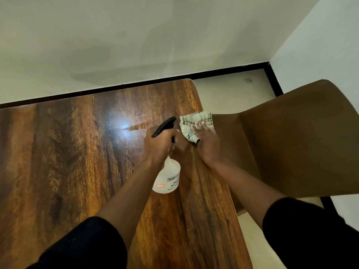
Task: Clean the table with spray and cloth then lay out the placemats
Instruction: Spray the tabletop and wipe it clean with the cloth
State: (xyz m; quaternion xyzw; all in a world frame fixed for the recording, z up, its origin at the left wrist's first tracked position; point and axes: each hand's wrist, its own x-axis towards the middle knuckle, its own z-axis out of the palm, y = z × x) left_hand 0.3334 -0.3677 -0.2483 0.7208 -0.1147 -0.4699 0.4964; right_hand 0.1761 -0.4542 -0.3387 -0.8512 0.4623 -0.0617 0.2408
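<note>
Sleeves: black sleeves (pixel 85 247) on both arms, nearest the camera.
Counter: glossy dark-brown wood-grain counter (pixel 58 162), with a light glare near its middle.
Bottle: white translucent plastic spray bottle with black trigger head (pixel 167 178), held above the counter, body tilted toward the camera.
Left grip: left hand (pixel 160 144) curled round the bottle's neck below the trigger.
Right grip: right hand (pixel 206 143), fingers straight and spread, pressing flat on the cloth.
Cloth: crumpled white cloth with dark check lines (pixel 191 123) at the counter's right edge, under the right fingertips, just beside the bottle's nozzle.
Chair: brown moulded chair (pixel 291 142) right of the counter.
Wall: pale wall with black skirting (pixel 213 71) beyond.
</note>
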